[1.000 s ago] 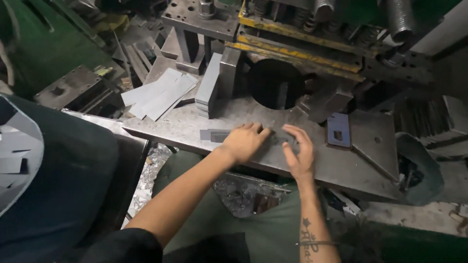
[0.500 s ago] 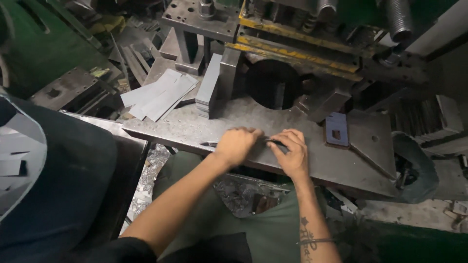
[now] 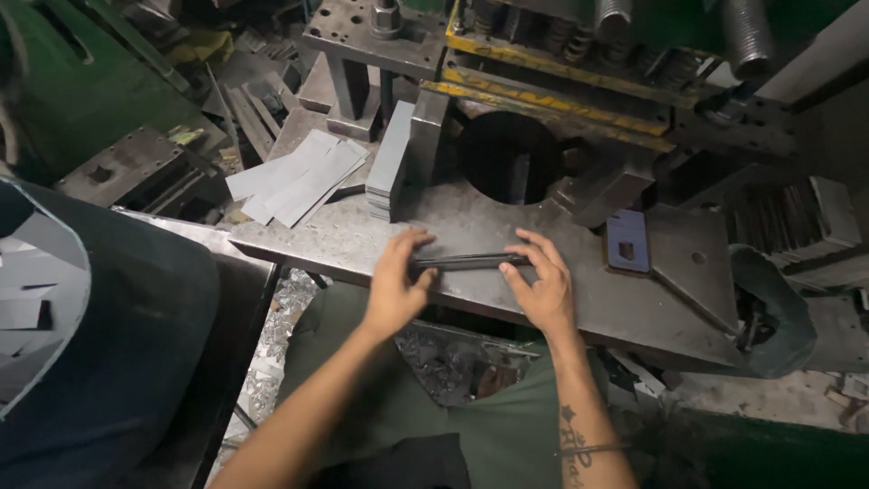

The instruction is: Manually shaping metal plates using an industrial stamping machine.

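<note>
A thin stack of dark, narrow steel strips (image 3: 466,263) stands on edge at centre frame on the grey steel press table (image 3: 362,240), pinched end to end between two bare hands. The left hand (image 3: 396,285) clamps its left end, fingers curled over the top; the right hand (image 3: 540,285) grips the right end, forearm tattooed. Loose grey sheet blanks (image 3: 294,177) fan out upper left; a small blue-grey punched plate (image 3: 627,241) lies to the right

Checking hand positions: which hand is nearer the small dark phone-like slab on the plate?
Right. The right hand lies just left of the slab; the left hand is farther left.
</note>
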